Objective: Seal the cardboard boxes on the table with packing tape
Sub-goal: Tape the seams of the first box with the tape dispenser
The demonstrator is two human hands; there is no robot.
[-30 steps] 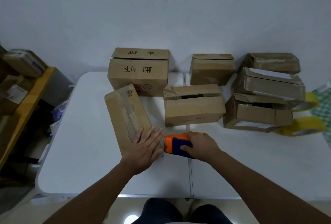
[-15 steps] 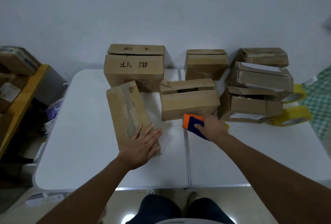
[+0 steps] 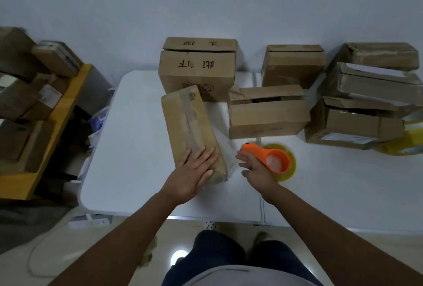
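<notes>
Pressing flat on the near end of the long cardboard box [image 3: 193, 132], the left hand [image 3: 194, 172] has its fingers straight and spread. That box lies angled on the white table [image 3: 128, 148], just in front of the big printed box [image 3: 198, 68]. The right hand [image 3: 254, 167] is beside the orange tape dispenser [image 3: 272, 158] with its yellowish roll; fingers look loose and open, touching it I think, but it's blurry. More boxes [image 3: 267, 114] sit further back, with spare tape rolls [image 3: 402, 146] far right.

Dim, bluish, soft overall, with wide-angle bending at the edges and a floor glare spot [image 3: 180, 256].
</notes>
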